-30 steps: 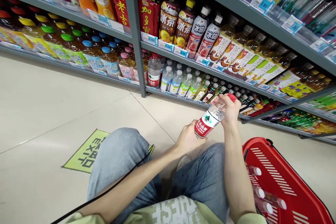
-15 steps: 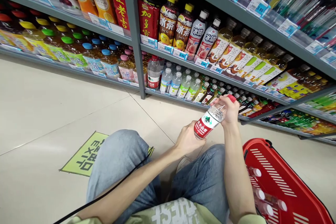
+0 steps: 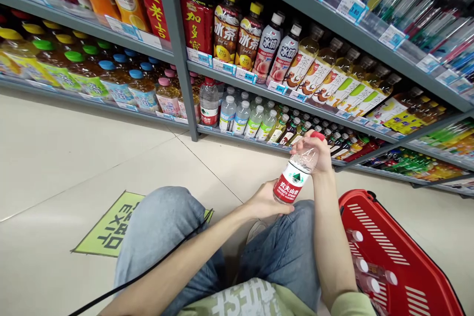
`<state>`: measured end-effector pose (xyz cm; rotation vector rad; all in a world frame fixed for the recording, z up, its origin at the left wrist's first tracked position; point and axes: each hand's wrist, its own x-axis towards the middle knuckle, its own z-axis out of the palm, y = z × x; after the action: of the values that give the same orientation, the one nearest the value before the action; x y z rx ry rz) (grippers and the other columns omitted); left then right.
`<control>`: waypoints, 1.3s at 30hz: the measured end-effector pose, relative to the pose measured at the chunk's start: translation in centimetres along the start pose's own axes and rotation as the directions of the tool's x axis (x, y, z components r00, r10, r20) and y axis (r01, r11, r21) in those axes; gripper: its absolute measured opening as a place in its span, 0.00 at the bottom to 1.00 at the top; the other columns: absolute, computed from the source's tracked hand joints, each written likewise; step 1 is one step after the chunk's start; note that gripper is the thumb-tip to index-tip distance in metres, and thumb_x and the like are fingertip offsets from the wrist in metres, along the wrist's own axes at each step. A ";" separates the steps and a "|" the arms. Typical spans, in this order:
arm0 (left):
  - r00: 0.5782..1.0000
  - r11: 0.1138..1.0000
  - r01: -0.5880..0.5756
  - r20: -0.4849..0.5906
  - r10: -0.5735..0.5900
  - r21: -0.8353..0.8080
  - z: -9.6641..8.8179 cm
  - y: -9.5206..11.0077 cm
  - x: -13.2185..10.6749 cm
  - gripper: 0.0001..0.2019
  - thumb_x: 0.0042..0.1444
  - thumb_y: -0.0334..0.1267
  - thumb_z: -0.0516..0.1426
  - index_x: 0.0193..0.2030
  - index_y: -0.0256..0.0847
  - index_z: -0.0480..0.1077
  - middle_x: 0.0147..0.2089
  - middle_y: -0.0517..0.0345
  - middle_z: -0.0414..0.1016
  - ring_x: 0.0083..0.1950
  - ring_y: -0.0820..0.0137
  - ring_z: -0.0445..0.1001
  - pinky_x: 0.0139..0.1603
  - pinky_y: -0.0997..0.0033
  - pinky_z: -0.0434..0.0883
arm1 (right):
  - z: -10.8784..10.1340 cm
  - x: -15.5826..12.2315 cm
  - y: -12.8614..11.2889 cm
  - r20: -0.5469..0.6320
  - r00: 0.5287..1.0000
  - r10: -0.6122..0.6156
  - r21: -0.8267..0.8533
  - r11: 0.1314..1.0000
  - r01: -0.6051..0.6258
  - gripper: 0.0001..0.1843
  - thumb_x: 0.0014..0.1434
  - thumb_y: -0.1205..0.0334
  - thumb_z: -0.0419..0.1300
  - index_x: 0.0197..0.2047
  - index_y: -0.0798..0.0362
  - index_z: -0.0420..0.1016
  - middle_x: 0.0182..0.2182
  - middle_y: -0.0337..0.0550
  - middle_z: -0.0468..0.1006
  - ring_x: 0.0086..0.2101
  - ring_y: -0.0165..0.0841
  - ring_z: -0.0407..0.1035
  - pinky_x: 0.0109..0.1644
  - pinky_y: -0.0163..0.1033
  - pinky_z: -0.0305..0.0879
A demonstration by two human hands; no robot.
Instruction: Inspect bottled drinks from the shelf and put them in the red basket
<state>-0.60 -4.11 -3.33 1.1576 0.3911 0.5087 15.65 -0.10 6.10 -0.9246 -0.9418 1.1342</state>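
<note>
Holding a bottle (image 3: 294, 180) tilted over the knees (image 3: 163, 217), the left hand (image 3: 268, 202) is cupping its base and the right hand (image 3: 314, 150) is wrapping its neck. A red basket (image 3: 370, 222) is sitting near right; drink shelves (image 3: 177, 49) are standing far behind.

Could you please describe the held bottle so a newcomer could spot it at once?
Start at the red basket at lower right. Just left of it, above the denim knees, the left hand cups the base and the right hand grips the neck of a small clear water bottle. It alone is in hand, tilted, red-capped and red-labelled.
</note>
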 end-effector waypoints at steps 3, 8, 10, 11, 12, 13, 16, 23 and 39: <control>1.000 0.999 0.031 0.003 -0.031 0.017 0.1 0.3 -0.2 0.18 0.44 0.36 0.68 0.39 0.39 0.66 0.27 0.63 0.72 0.22 0.74 0.68 0.22 0.73 0.65 | 0.0 0.0 -0.1 -0.012 1.000 0.004 0.003 1.000 -0.004 0.08 0.47 0.63 0.64 0.26 0.49 0.67 0.18 0.35 0.74 0.21 0.34 0.71 0.29 0.41 0.72; 0.996 0.999 0.042 -0.074 -0.040 0.031 0.5 0.0 -0.4 0.17 0.42 0.35 0.67 0.36 0.39 0.65 0.25 0.65 0.71 0.20 0.75 0.66 0.20 0.74 0.66 | 0.0 -0.1 -0.2 -0.004 0.999 0.034 0.013 0.999 -0.034 0.08 0.48 0.64 0.64 0.27 0.49 0.67 0.18 0.35 0.74 0.22 0.34 0.71 0.30 0.40 0.71; 0.995 0.999 0.031 -0.095 -0.027 0.043 0.6 -0.1 -0.4 0.18 0.41 0.34 0.67 0.38 0.38 0.66 0.25 0.65 0.71 0.20 0.75 0.66 0.19 0.74 0.66 | 0.1 -0.3 -0.3 -0.003 0.999 0.036 0.023 0.999 -0.036 0.09 0.48 0.63 0.65 0.27 0.49 0.67 0.18 0.34 0.74 0.21 0.33 0.71 0.30 0.39 0.71; 0.995 0.998 0.023 -0.101 -0.017 0.054 0.6 0.0 -0.4 0.18 0.40 0.34 0.67 0.38 0.38 0.66 0.25 0.66 0.71 0.20 0.75 0.66 0.19 0.74 0.66 | 0.2 -0.4 -0.3 -0.010 0.999 0.031 0.028 0.999 -0.031 0.10 0.48 0.62 0.66 0.27 0.49 0.67 0.18 0.34 0.73 0.21 0.33 0.71 0.30 0.39 0.71; 0.996 0.998 0.016 -0.092 -0.010 0.069 0.6 0.1 -0.4 0.18 0.39 0.33 0.66 0.38 0.38 0.67 0.25 0.66 0.71 0.20 0.75 0.66 0.20 0.74 0.66 | 0.3 -0.6 -0.3 -0.027 0.999 0.023 0.030 0.999 -0.022 0.10 0.48 0.61 0.67 0.28 0.49 0.67 0.18 0.34 0.73 0.22 0.33 0.71 0.31 0.39 0.71; 0.996 0.997 0.000 -0.086 0.007 0.080 0.5 0.4 -0.4 0.20 0.38 0.33 0.66 0.40 0.38 0.67 0.25 0.65 0.71 0.20 0.74 0.66 0.20 0.73 0.66 | 0.5 -0.7 -0.3 -0.064 0.998 0.003 0.025 1.000 -0.002 0.11 0.48 0.60 0.68 0.29 0.49 0.67 0.19 0.34 0.74 0.23 0.34 0.72 0.32 0.39 0.71; 0.954 0.955 -0.033 -0.276 0.118 0.294 -0.2 1.8 -0.4 0.20 0.34 0.29 0.65 0.39 0.38 0.69 0.29 0.63 0.74 0.25 0.71 0.69 0.24 0.73 0.65 | 1.3 -0.7 0.2 -0.281 0.955 -0.096 -0.079 0.994 0.077 0.16 0.49 0.52 0.70 0.34 0.51 0.71 0.27 0.41 0.81 0.29 0.37 0.76 0.33 0.40 0.72; 0.762 0.730 -0.025 -0.459 0.456 0.683 -3.0 3.7 -0.7 0.28 0.36 0.20 0.56 0.48 0.40 0.71 0.46 0.53 0.78 0.47 0.59 0.77 0.48 0.65 0.73 | 3.6 -1.5 2.3 -0.406 0.875 -0.264 -0.440 0.896 0.066 0.40 0.37 0.46 0.76 0.50 0.51 0.69 0.41 0.49 0.83 0.41 0.47 0.79 0.45 0.48 0.75; 0.757 0.933 -0.167 -0.566 0.328 0.317 -2.6 0.4 3.3 0.37 0.51 0.37 0.58 0.69 0.42 0.57 0.69 0.43 0.60 0.64 0.55 0.67 0.43 0.71 0.76 | 10.3 3.1 -8.2 -0.128 0.675 -0.727 -0.700 0.548 0.457 0.42 0.38 0.48 0.76 0.54 0.52 0.67 0.47 0.53 0.80 0.43 0.47 0.79 0.49 0.51 0.76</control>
<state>0.66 -0.17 -4.03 1.2776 0.8916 1.1123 9.01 2.60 17.57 -1.1625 -1.1768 -0.0356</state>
